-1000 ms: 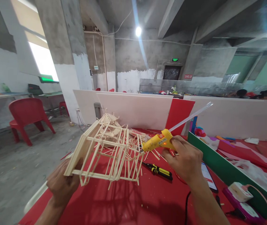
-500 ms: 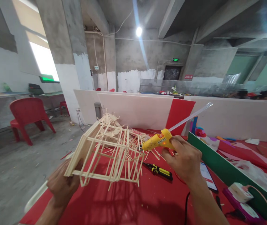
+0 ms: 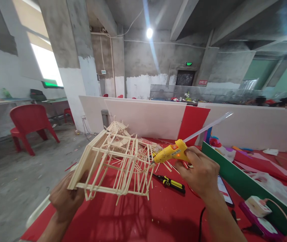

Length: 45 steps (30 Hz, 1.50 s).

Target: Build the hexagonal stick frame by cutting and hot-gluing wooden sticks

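Note:
My left hand (image 3: 66,195) is closed on the flat wooden base of a stick frame model (image 3: 119,168), holding it tilted above the red table (image 3: 123,225). The model is built of thin pale wooden sticks joined into an open box-like lattice. In my right hand (image 3: 200,169) is a yellow glue gun (image 3: 172,152), gripped by its handle, with a long clear glue stick (image 3: 207,127) jutting from its back. The gun's nozzle points left at the model's upper right corner; whether it touches the wood I cannot tell.
A black-and-yellow soldering-iron-like tool (image 3: 171,184) lies beneath the gun. Behind the model are loose sticks (image 3: 145,149) and a small stick-built roof (image 3: 117,127). To the right are a green board (image 3: 249,188), a phone (image 3: 225,191) and a power strip (image 3: 261,222). White panels (image 3: 145,117) border the back.
My right hand and the glue gun have shifted slightly to the right. The model in my left hand has barely moved.

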Each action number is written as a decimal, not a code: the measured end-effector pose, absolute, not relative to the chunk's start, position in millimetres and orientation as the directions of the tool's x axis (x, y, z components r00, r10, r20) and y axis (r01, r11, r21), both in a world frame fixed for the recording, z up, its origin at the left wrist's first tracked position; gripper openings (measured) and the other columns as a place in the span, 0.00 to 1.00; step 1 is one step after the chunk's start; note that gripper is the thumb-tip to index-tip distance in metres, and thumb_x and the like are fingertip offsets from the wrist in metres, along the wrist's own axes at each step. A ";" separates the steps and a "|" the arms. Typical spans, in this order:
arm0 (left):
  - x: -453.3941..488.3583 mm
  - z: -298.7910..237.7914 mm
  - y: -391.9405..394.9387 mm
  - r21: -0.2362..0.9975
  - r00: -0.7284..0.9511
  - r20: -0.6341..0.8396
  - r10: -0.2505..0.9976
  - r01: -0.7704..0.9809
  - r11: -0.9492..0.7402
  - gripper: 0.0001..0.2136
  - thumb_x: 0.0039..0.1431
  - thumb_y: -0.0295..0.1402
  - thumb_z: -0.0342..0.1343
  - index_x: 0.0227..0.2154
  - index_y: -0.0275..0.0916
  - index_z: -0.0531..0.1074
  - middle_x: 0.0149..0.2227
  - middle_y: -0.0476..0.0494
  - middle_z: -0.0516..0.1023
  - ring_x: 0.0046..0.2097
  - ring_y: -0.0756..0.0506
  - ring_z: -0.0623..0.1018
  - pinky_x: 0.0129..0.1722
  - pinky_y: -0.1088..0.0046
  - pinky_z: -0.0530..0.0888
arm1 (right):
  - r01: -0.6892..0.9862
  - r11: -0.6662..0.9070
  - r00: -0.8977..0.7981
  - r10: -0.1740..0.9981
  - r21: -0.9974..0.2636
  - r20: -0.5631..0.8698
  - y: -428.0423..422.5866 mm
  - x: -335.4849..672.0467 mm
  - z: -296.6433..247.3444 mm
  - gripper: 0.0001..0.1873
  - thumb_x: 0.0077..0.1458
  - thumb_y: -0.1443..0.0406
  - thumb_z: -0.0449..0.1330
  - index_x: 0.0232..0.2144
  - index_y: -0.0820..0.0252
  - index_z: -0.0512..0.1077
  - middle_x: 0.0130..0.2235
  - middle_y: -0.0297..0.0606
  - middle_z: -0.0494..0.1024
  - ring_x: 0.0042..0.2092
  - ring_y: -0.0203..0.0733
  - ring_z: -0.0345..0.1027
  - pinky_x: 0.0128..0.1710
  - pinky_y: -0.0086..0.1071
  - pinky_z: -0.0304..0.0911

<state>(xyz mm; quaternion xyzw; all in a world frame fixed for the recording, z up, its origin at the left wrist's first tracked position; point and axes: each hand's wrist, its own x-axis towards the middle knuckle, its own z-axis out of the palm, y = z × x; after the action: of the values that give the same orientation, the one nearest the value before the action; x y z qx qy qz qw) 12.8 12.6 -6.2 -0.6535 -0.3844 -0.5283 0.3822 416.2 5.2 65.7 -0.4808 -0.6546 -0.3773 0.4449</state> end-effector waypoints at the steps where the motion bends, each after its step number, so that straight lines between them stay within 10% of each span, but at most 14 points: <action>1: 13.3 -5.6 12.3 -0.092 0.145 0.984 0.099 0.908 -0.409 0.05 0.52 0.25 0.60 0.33 0.35 0.75 0.31 0.40 0.81 0.35 0.43 0.81 0.38 0.71 0.76 | 0.966 0.252 -0.141 0.293 0.067 0.946 5.3 416.2 65.8 0.11 0.48 0.63 0.62 0.36 0.60 0.74 0.39 0.39 0.81 0.37 0.43 0.76 0.34 0.32 0.65; 21: 15.2 -8.9 12.2 0.020 0.065 0.972 0.226 0.935 -0.355 0.06 0.55 0.26 0.56 0.34 0.39 0.77 0.30 0.41 0.81 0.36 0.41 0.82 0.37 0.68 0.76 | 0.964 0.251 -0.160 0.266 0.092 0.951 3.8 419.9 75.0 0.11 0.47 0.65 0.63 0.36 0.58 0.74 0.38 0.36 0.81 0.34 0.40 0.75 0.32 0.30 0.63; 45: 18.5 74.8 -14.3 -0.327 0.483 0.862 0.153 0.761 -0.560 0.06 0.55 0.29 0.56 0.36 0.37 0.72 0.32 0.40 0.80 0.36 0.43 0.80 0.39 0.68 0.76 | 0.980 0.154 -0.176 0.357 0.128 0.917 44.1 415.1 63.7 0.14 0.52 0.62 0.59 0.42 0.59 0.74 0.41 0.36 0.81 0.36 0.38 0.73 0.31 0.29 0.57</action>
<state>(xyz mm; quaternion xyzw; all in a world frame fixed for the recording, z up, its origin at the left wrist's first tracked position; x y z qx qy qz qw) 18.5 -14.3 74.8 -0.7795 -0.2931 -0.4153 0.3661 415.1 44.1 63.7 -0.5116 -0.6532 -0.4016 0.3877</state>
